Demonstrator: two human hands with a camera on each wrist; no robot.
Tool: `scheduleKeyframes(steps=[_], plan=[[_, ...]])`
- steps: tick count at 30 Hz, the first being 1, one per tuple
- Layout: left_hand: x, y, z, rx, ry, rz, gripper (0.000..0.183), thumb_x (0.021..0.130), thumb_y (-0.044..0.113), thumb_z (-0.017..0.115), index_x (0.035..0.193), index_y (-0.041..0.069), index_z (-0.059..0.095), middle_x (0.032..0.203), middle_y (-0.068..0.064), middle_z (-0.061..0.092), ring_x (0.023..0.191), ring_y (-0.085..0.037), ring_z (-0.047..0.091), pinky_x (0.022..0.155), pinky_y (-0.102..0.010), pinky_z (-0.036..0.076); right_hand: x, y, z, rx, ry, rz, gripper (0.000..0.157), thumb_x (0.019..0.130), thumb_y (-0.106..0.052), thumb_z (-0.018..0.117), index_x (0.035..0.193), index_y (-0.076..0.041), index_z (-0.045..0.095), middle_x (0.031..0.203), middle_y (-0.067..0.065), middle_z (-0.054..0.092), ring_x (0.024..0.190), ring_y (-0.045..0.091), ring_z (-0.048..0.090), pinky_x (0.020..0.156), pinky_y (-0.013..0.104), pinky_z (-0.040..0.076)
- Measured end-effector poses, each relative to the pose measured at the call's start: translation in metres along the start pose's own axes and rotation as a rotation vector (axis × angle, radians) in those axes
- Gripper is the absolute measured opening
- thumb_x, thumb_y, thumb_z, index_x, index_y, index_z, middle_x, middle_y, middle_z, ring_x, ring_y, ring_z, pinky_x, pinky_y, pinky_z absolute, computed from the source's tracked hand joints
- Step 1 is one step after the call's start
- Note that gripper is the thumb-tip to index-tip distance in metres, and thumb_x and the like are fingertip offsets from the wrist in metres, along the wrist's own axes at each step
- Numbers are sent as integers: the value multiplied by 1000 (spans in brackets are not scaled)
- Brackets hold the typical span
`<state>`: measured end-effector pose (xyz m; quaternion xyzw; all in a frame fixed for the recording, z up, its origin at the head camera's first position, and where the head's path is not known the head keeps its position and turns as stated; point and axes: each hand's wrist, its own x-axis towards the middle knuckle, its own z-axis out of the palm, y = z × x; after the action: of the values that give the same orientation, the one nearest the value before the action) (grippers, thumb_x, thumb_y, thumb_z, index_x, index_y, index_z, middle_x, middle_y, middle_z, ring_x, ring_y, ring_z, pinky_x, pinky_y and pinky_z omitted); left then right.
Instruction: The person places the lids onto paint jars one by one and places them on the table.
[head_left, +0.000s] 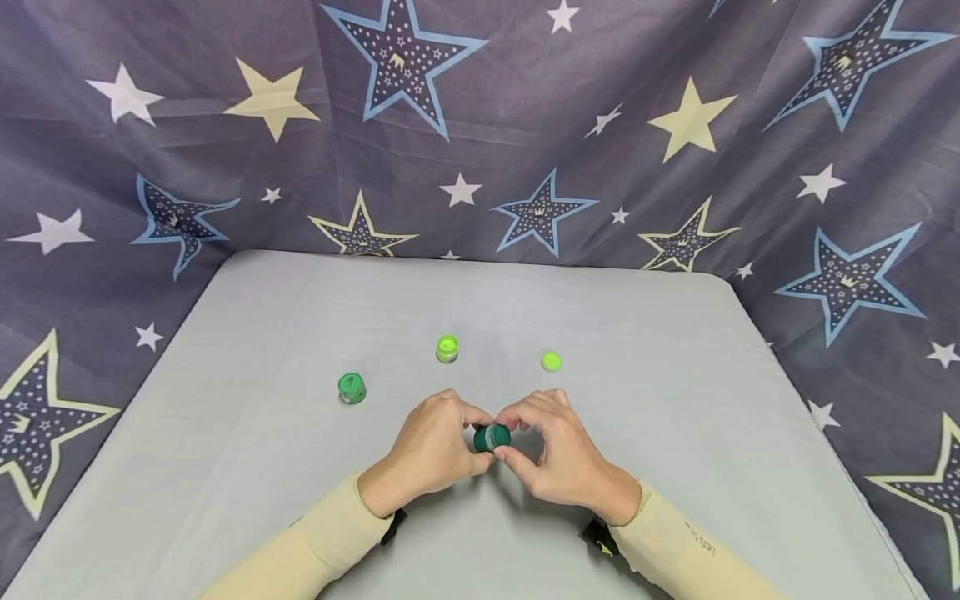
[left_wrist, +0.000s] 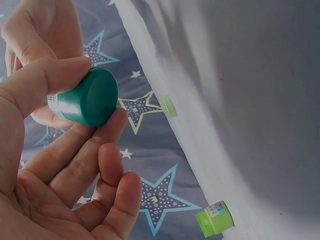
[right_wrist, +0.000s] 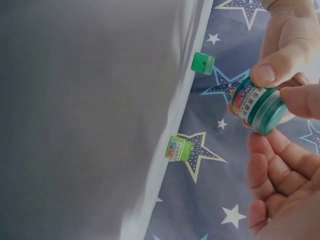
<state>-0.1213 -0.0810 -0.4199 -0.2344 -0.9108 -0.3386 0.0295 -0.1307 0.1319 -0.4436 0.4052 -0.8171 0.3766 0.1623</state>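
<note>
a dark green cylindrical plastic jar (head_left: 482, 440) with a printed white label is held on its side between two hands, over the near part of the pale grey cloth-covered table (head_left: 675, 467). the labelled body is gripped by the left hand (head_left: 429, 442): the thumb is laid along one side, and the index and middle fingertips are set against the opposite side. the remaining left fingers are bent and kept clear of the jar. the paler-banded end is pinched by the right hand (head_left: 558, 446), with the thumb on the near side and the index finger on the far side; the other right fingers are loosely curled beside it. the jar is thus enclosed at both ends, and the fingertips of the two hands are brought close together around it.

beyond the hands, a lime green cylindrical plastic jar (head_left: 447, 353) is stood with its mouth uncovered. a lime green round lid (head_left: 551, 361) is placed to its right, well apart. a mid-green cylindrical plastic jar (head_left: 352, 388) is positioned farther left. the table is backed by a grey star-printed fabric curtain (head_left: 510, 108).
</note>
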Motion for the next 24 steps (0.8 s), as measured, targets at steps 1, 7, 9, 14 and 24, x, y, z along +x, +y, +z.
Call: scheduleKeyframes(steps=[1, 7, 9, 14, 24], plan=[[0, 0, 0, 0, 0, 0, 27, 69, 22, 93, 94, 18, 84, 82, 12, 72, 76, -7, 54, 64, -25, 45, 0, 0, 0, 0, -1, -2, 23, 83, -20, 83, 102, -16, 71, 90, -10, 67, 79, 16, 62, 81, 32, 35], [0, 0, -1, 5, 3, -1, 27, 69, 22, 93, 94, 18, 84, 82, 11, 72, 76, -7, 54, 64, -25, 44, 0, -1, 1, -7, -6, 3, 21, 84, -21, 82, 101, -16, 71, 88, -10, 66, 77, 15, 61, 80, 31, 35], [0, 0, -1, 8, 4, 0, 27, 69, 22, 92, 94, 18, 84, 82, 10, 72, 76, -7, 54, 63, -25, 44, 1, -1, 1, -10, -5, 4, 21, 84, -21, 82, 101, -16, 71, 88, -10, 67, 77, 15, 61, 80, 31, 35], [0, 0, -1, 18, 5, 0, 27, 69, 22, 92, 94, 17, 84, 83, 10, 72, 76, -7, 53, 63, -25, 44, 1, -1, 1, -11, 0, 8, 22, 83, -21, 83, 102, -15, 72, 91, -10, 69, 78, 15, 62, 80, 32, 36], [1, -4, -1, 45, 27, 7, 30, 67, 21, 94, 94, 19, 82, 81, 12, 70, 75, -8, 54, 64, -26, 44, 1, -1, -3, -36, 45, 36, 36, 82, -28, 84, 110, -10, 72, 95, -5, 70, 85, 16, 64, 82, 36, 37]])
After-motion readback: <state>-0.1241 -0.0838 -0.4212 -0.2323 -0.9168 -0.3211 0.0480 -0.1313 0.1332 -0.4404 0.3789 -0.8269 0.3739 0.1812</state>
